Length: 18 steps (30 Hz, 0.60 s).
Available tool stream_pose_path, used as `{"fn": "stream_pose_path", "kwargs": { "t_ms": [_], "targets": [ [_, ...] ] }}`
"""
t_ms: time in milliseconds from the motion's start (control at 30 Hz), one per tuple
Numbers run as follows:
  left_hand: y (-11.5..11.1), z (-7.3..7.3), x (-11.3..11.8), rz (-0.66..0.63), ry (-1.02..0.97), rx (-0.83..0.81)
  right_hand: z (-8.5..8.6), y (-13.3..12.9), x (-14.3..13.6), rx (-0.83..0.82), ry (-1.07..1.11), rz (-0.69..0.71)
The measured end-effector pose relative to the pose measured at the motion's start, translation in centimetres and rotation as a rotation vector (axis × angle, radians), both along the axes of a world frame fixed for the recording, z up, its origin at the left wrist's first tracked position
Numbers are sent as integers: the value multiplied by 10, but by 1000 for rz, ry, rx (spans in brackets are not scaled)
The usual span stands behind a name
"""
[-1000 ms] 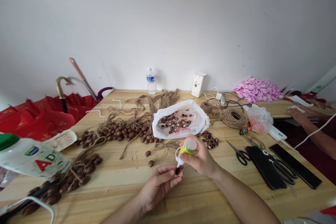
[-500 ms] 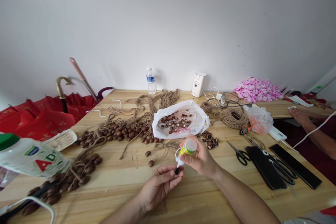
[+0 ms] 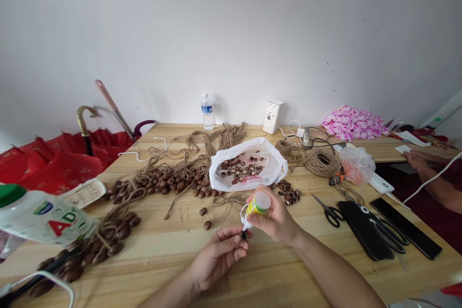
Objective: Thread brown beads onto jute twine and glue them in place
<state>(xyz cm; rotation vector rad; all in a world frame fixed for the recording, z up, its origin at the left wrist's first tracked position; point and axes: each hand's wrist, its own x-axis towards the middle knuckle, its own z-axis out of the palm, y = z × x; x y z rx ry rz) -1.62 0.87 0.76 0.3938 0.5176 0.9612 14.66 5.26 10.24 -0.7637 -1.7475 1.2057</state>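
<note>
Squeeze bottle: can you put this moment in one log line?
left hand: holds hollow shell; right hand: holds squeeze bottle, nozzle down at shell; beyond: white bag

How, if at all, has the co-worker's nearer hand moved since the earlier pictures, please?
Yes: the co-worker's nearer hand has shifted slightly rightward in the view, farther from the pink-and-white pile, which has stayed put.
</note>
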Motion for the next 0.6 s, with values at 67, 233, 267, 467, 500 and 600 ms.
{"fn": "stream_pose_path", "kwargs": {
  "t_ms": [67,233,267,467,500,600],
  "targets": [
    [0,-2,-1,8,-2,-2,0,0,0,-7,0,2],
    [0,-2,-2,15,-15,-11,-1,0,1,-9,-14,-2],
    [-1,-1,-2,15,-17,-14,-1,0,1,-7,-15,-4],
    [0,2,-1,28,-20,-22,0,0,0,-3,-13,-3],
    [0,2,-1,33,-16,-23,1,0,0,-4,-14,-3],
    [0,1,-1,44,-4,-24,2,-1,0,-8,-8,-6]
  ]
}}
